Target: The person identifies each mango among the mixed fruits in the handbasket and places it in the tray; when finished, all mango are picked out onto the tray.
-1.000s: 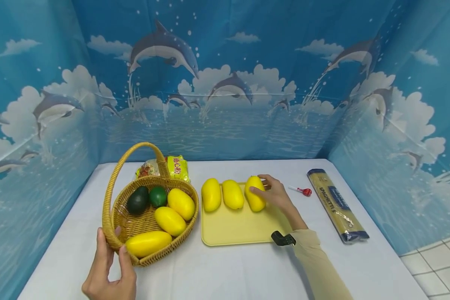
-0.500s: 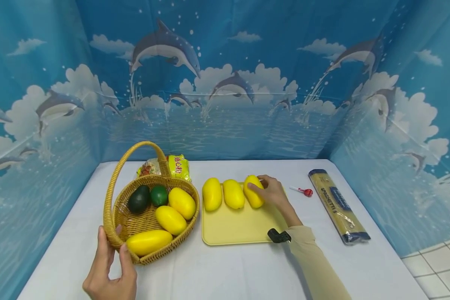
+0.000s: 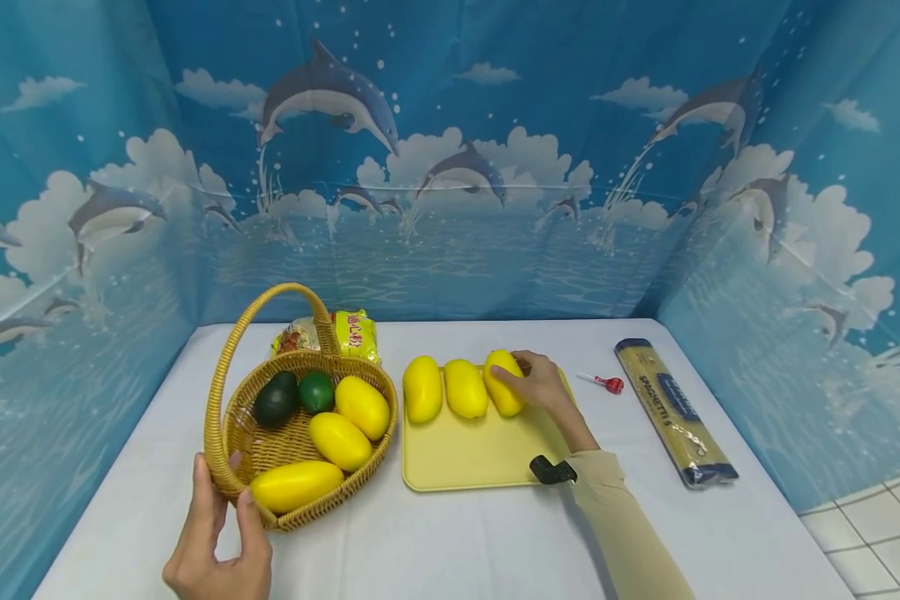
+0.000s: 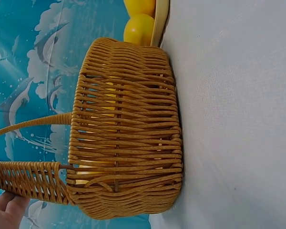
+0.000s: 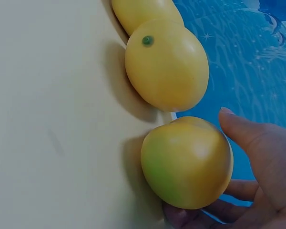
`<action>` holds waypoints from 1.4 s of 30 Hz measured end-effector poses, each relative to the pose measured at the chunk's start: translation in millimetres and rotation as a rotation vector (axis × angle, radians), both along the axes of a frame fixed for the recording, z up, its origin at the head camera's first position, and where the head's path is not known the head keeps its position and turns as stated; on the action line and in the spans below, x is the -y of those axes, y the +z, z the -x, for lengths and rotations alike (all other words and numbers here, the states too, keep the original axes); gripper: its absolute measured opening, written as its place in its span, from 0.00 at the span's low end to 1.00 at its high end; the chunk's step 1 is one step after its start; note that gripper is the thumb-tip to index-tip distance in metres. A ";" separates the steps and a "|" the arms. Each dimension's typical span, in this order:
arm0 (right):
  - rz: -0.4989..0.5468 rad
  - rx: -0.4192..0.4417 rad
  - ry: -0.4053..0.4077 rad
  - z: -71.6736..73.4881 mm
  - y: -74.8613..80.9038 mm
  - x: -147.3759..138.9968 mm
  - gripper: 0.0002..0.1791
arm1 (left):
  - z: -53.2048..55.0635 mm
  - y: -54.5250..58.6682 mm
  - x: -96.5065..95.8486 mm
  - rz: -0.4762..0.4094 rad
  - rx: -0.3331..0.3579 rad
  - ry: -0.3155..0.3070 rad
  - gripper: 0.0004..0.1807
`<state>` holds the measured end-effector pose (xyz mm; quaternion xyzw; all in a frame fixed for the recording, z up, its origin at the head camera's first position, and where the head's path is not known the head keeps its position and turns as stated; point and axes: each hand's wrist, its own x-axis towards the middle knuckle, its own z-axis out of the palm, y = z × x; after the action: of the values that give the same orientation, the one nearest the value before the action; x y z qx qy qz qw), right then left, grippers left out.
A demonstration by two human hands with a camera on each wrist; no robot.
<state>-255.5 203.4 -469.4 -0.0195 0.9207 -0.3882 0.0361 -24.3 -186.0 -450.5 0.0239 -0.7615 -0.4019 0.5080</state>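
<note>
My left hand (image 3: 225, 533) grips the lower end of the handle of a wicker basket (image 3: 213, 417), fingers behind it and thumb in front. Inside the basket lie a dark avocado (image 3: 276, 400), a smaller green fruit (image 3: 316, 392) and three yellow mangoes (image 3: 297, 486). On a pale yellow tray (image 3: 457, 458), three more mangoes stand in a row along its far edge. With fingers and thumb around the rightmost mango (image 5: 186, 164), my right hand (image 3: 543, 385) holds it from the right. The middle mango (image 5: 167, 67) is close beside it.
A yellow food packet (image 3: 356, 335) lies behind the basket. To the right of the tray are a red lollipop (image 3: 612, 384) and a long spaghetti packet (image 3: 675, 412). A dolphin-print curtain (image 3: 450, 208) closes off the back and sides of the white table (image 3: 390, 558).
The right hand and the rightmost mango have shifted slightly left, closer to the middle mango. The left hand and basket stay put.
</note>
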 end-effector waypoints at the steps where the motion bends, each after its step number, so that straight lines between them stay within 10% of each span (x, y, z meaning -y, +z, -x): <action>1: -0.004 0.001 -0.001 0.0 0.0 -0.3 0.41 | -0.1 0.0 -0.3 0.000 0.002 0.003 0.47; 27: 0.046 -0.087 -0.008 -7.7 7.5 -13.6 0.42 | -0.3 4.1 -3.2 -0.014 0.058 0.043 0.51; 42: 0.024 -0.327 0.276 -40.0 96.2 33.3 0.41 | 1.5 7.2 -5.6 -0.014 0.033 0.060 0.51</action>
<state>-215.5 170.0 -373.2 -0.2087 0.8981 -0.3821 -0.0613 -25.8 -180.4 -443.3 0.0568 -0.7657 -0.3915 0.5072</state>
